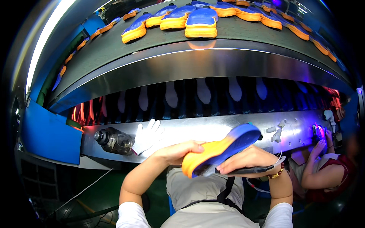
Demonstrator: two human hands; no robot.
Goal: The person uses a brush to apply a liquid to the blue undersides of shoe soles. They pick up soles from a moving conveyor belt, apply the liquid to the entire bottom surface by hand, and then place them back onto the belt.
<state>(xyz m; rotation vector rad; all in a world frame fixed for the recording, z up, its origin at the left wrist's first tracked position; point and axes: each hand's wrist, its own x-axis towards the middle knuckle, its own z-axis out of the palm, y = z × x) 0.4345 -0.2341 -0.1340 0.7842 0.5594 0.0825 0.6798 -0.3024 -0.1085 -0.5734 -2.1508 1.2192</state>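
My left hand (181, 151) is closed on the orange end of a thick shoe sole (224, 146), which fades from orange to blue. The sole is held tilted above my lap, its blue end pointing up and to the right. Against its near side, my right hand (249, 159) grips a slim black-handled tool (253, 170). A pale, brush-like end of that tool reaches into the sole near the orange heel; its exact kind is hard to make out.
A white glove (148, 136) and a dark bottle (114, 140) lie on the metal ledge (186, 131). Small grey pieces (276, 131) sit further right. Several soles (201, 22) rest on the green conveyor belt (159, 43). At right, another person's hands (318, 147) work near a purple-lit object.
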